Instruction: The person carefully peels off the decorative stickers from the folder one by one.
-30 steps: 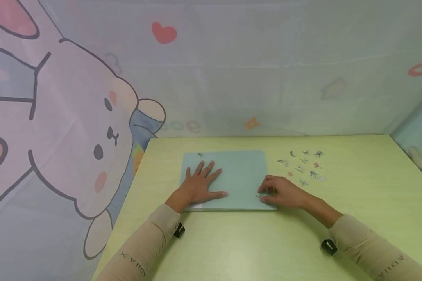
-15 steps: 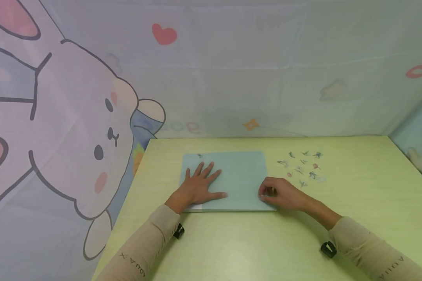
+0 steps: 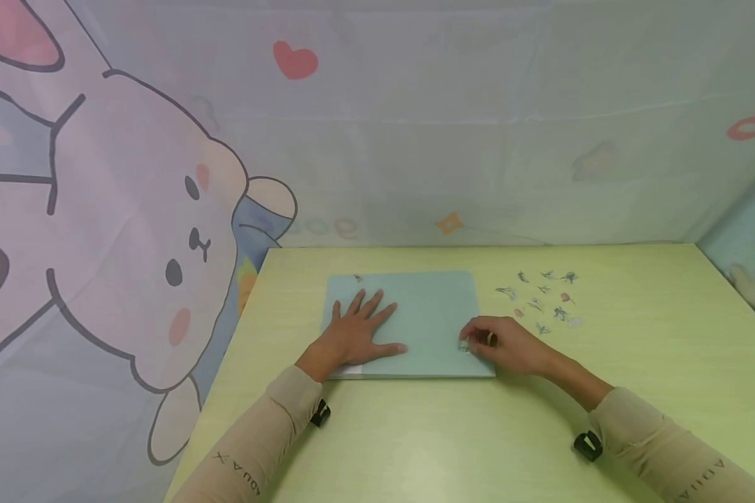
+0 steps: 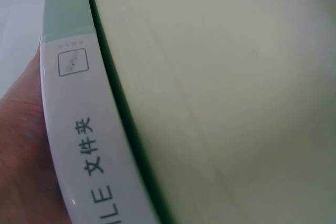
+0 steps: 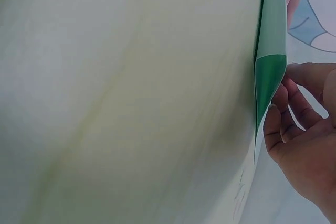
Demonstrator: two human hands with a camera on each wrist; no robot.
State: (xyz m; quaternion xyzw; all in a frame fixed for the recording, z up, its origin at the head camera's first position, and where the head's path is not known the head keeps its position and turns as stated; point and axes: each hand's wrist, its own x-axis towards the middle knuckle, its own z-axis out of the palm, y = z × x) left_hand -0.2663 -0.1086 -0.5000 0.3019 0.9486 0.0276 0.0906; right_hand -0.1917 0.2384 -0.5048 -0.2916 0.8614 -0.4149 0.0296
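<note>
A pale blue-green file folder [image 3: 424,300] lies closed on the table, its white spine label [image 4: 86,129] printed with "FILE" in the left wrist view. My left hand [image 3: 355,334] rests flat on the folder's left part, fingers spread. At the lower right of the cover, my right hand [image 3: 503,344] pinches a small flower sticker [image 3: 463,346] between thumb and curled fingers. In the right wrist view, the right fingertips [image 5: 294,71] are right at the folder's corner; the sticker is hidden there. Another small sticker [image 3: 358,278] sits near the folder's top left corner.
Several flower stickers [image 3: 543,288] lie spread on the yellow-green table [image 3: 409,433] to the right of the folder. A printed curtain [image 3: 478,140] with a cartoon rabbit hangs behind and to the left. The table's far edge meets the curtain.
The right fingers closed over the sticker, hiding it half a second ago; now it shows again, slightly up and left of its earlier spot. The left hand has stayed still.
</note>
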